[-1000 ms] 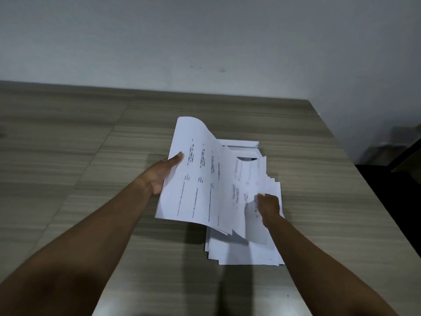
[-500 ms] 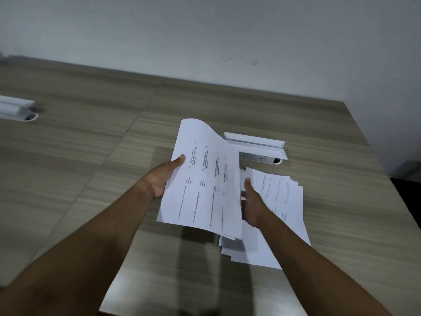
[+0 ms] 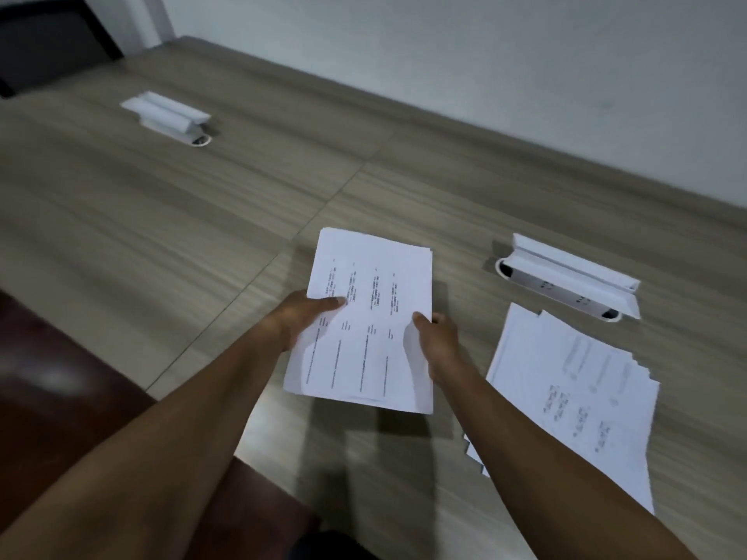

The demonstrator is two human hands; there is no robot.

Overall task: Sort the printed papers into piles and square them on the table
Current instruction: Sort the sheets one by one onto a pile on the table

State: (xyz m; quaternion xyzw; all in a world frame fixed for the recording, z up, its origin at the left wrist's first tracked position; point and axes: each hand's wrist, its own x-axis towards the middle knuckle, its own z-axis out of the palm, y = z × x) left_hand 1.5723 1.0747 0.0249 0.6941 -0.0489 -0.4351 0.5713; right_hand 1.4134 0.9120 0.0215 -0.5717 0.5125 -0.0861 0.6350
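Observation:
I hold a thin bundle of printed white sheets (image 3: 370, 317) just above the wooden table (image 3: 202, 220), near its middle. My left hand (image 3: 299, 315) grips the bundle's left edge, thumb on top. My right hand (image 3: 438, 337) grips its right edge, thumb on the printed face. A loose, fanned pile of printed papers (image 3: 574, 398) lies flat on the table to the right of my right forearm, its sheets uneven at the edges.
Two white pop-up cable boxes are set into the table: one (image 3: 570, 276) just behind the fanned pile, another (image 3: 169, 117) at the far left. A dark chair back (image 3: 52, 46) stands at the far left corner. The table's near edge (image 3: 194, 422) runs diagonally at lower left.
My right hand left the fanned pile and took the bundle's right edge. The bundle moved left, away from the pile, and flattened. The view swung left.

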